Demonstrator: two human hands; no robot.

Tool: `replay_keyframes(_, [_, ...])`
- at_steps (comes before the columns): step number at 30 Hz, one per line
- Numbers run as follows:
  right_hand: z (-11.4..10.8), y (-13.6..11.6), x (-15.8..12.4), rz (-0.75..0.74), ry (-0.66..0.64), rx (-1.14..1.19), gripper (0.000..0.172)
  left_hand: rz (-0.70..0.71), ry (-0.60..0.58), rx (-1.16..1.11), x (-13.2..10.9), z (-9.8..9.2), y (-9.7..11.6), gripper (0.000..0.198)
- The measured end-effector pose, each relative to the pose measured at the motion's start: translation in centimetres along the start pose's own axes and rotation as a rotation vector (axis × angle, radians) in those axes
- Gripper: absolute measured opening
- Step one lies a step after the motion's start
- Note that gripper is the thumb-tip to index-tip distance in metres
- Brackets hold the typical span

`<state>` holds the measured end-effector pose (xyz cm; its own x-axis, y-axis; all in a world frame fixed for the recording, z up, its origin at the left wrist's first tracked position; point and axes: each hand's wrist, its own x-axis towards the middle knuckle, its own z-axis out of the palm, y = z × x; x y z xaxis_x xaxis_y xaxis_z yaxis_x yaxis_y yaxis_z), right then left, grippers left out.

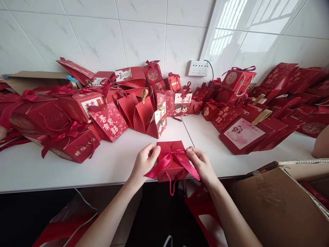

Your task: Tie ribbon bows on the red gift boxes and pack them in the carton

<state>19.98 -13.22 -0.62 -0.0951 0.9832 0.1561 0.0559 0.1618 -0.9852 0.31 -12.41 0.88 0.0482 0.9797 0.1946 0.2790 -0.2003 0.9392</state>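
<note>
In the head view a red gift box (pixel 171 173) stands at the table's front edge, straight ahead of me. A pink-red satin ribbon (pixel 166 163) is tied in a bow across its lid, with two tails hanging down to the left and right. My left hand (pixel 146 158) is closed in a pinch at the bow's left side, by the box's edge. On the opposite side my right hand (pixel 202 162) pinches the ribbon the same way. The fingertips are partly hidden behind the thumbs. A twisted red cord handle (pixel 171 185) hangs from the box's front.
Red gift boxes (pixel 109 121) crowd the white table (pixel 123 161) at left and back, more boxes (pixel 244 135) at right. An open cardboard carton (pixel 277 206) stands front right. A power strip (pixel 198 68) is on the tiled wall. Another person's arm (pixel 321 144) shows at the right edge.
</note>
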Motion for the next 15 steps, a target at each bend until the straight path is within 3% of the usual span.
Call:
replay_keyframes(3, [-1.2, 0.6, -0.2, -0.06, -0.067, 0.072, 0.044, -0.048, -0.034, -0.036, -0.1, -0.5, 0.2, 0.039])
replay_keyframes(4, [-1.6, 0.7, -0.4, -0.09, -0.107, 0.078, 0.052, -0.064, -0.061, -0.042, -0.1, -0.6, 0.3, 0.039])
replay_keyframes(7, [-2.0, 0.5, -0.7, -0.11, -0.265, -0.02, 0.099, -0.066, -0.109, -0.01, 0.1, -1.0, 0.9, 0.033])
replay_keyframes(9, [-1.6, 0.2, -0.9, -0.085, -0.322, -0.121, 0.109, -0.021, -0.08, 0.023, 0.1, -1.0, 1.3, 0.026])
replay_keyframes(12, [-0.7, -0.2, -1.1, -0.139, -0.286, -0.234, 0.109, 0.164, 0.044, 0.073, -0.3, -0.7, 2.1, 0.019])
replay_keyframes(15, [0.1, -0.5, -1.6, -0.32, -0.154, -0.351, 0.109, 0.528, 0.207, 0.209, -1.6, -0.1, 3.2, 0.01])
